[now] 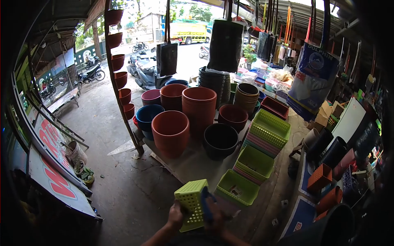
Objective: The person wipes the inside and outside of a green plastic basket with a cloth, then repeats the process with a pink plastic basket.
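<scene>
My left hand grips a lime-green perforated plastic basket by its left side, holding it tilted close in front of me. At the basket's right side, my right hand is in shadow and partly blurred. Its fingers press a dark blue piece, which looks like a cloth, against the basket. Just beyond my hands, a green basket with a small label inside tops a low stack. Behind it stand more stacked green baskets and a taller stack of green and pink ones.
Stacked terracotta pots, a black pot and blue pots stand on a low platform. Black packs and a blue-white pack hang overhead. A slanted pole carries small pots. Signboards line the left.
</scene>
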`<state>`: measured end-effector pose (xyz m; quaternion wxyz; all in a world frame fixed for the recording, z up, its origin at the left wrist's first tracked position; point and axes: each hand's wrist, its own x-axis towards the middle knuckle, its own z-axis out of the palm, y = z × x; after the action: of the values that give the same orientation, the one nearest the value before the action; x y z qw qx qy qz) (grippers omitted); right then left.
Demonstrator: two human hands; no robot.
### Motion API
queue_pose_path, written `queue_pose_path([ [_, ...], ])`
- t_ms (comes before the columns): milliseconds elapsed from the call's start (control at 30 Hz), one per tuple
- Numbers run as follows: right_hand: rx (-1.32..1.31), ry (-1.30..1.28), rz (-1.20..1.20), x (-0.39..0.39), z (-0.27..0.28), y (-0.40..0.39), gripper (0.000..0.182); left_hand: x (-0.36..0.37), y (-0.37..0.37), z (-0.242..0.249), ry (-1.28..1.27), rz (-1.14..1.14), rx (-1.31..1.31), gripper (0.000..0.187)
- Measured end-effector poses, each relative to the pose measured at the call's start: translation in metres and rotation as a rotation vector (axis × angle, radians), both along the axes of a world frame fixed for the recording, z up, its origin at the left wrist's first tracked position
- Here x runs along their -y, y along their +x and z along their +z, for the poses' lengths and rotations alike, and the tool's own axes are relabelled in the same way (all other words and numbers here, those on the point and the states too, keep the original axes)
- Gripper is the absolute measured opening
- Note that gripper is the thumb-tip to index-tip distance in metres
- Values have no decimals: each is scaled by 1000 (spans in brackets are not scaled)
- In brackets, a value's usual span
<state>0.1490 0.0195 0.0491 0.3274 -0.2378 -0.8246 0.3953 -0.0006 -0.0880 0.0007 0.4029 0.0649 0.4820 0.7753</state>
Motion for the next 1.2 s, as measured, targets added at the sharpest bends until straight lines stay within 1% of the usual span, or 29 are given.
queue_pose_path([
  [67,261,327,307,10,14,-7,76,-16,11,-8,3,-60,-19,51],
  [100,262,327,298,13,8,-9,76,-21,11,-16,6,-94,38,47],
  [133,369,357,276,15,-4,-10,82,-25,12,-22,7,-102,37,47],
  [167,476,387,255,15,-15,-9,87,-29,13,-27,-120,-154,-82,44],
  [200,477,389,249,12,-21,-7,87,-33,14,-23,-246,-204,-201,41],
  [267,486,293,195,4,-33,-1,85,-34,20,-15,-251,-256,-230,39],
  [300,486,287,189,4,-41,1,85,-33,26,-4,-283,-293,-294,37],
  [367,375,120,165,2,-58,7,82,-34,28,0,-352,-396,-402,35],
  [400,373,116,158,0,-63,8,82,-36,29,3,-354,-404,-406,35],
  [467,247,86,85,-6,-72,14,79,-38,30,11,-310,-498,-584,35],
  [500,248,78,80,-10,-71,17,79,-39,28,5,-350,-548,-640,33],
  [533,235,-28,15,-17,-70,20,76,-41,26,1,-354,-555,-638,33],
  [567,222,-134,-52,-24,-67,24,75,-43,24,-1,-346,-481,-638,31],
  [633,196,-116,-115,-41,-55,34,74,-44,19,-3,-331,-339,-638,29],
  [667,169,-95,-179,-46,-52,42,73,-43,15,-3,-336,-357,-638,29],
  [700,177,-219,-236,-53,-61,49,71,-39,10,-2,-421,-249,-811,32],
  [733,179,-239,-264,-60,-64,57,71,-37,6,0,-497,-143,-985,36],
  [767,136,-250,-336,-67,-66,65,69,-38,2,3,-497,-183,-988,36],
  [833,102,-275,-441,-82,-68,81,67,-45,-5,11,-636,105,-1490,47],
  [867,28,-265,-494,-91,-69,88,63,-48,-10,2,-624,72,-1495,47],
  [900,-48,-251,-544,-100,-70,94,59,-57,-14,-3,-668,11,-1411,51],
  [933,-45,-258,-564,-109,-71,99,59,-64,-14,-8,-715,-45,-1326,57],
  [967,-79,-286,-610,-119,-72,104,61,-73,-14,-13,-676,-196,-965,55],
  [1000,-115,-312,-653,-128,-74,109,63,-85,-13,-13,-674,-211,-967,55],
  [1067,-117,-291,-673,-145,-82,115,63,-115,-12,-27,-542,-418,-801,44],
  [1100,-144,-306,-695,-154,-84,115,63,-131,-12,-46,-497,-351,-911,37],
  [1133,-171,-322,-716,-161,-88,117,63,-146,-12,-55,-498,-360,-910,37],
  [1167,-167,-326,-723,-169,-97,121,63,-161,-14,-63,-466,-324,-1004,37],
  [1200,-77,-372,-751,-179,-107,125,64,-176,-16,-71,-433,-285,-1097,37],
])
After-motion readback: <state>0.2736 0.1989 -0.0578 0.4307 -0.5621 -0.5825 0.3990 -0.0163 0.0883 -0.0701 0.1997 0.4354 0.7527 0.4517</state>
